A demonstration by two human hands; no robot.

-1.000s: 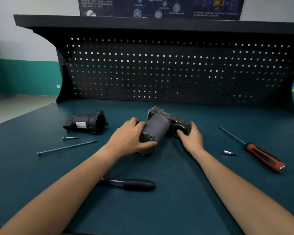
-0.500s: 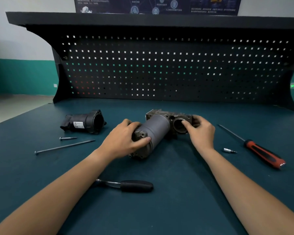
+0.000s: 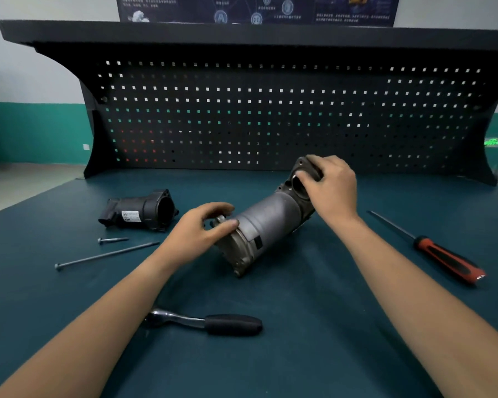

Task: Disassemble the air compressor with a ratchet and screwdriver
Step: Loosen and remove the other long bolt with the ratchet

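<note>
Matte teal bench (image 3: 299, 354), grey cylindrical compressor (image 3: 270, 216), left hand (image 3: 196, 234) fingers (image 3: 219, 207) clasping its cap, right hand (image 3: 332, 191) gripping flange

There is one compressor (image 3: 270, 222), one housing (image 3: 144, 212), one ratchet (image 3: 204, 323), one screwdriver (image 3: 443, 257), one short bolt (image 3: 112, 240) and one long bolt (image 3: 107, 255).

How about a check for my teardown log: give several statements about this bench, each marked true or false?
1. The right hand grips the far end of the compressor. True.
2. The ratchet is in the left hand. False: it lies on the table near the person; the left hand holds the compressor's near end.
3. The screwdriver lies untouched, right of the compressor. True.
4. The black housing is bolted onto the compressor. False: it lies apart, to its left.
5. A long bolt and a short bolt lie on the table. True.
</note>
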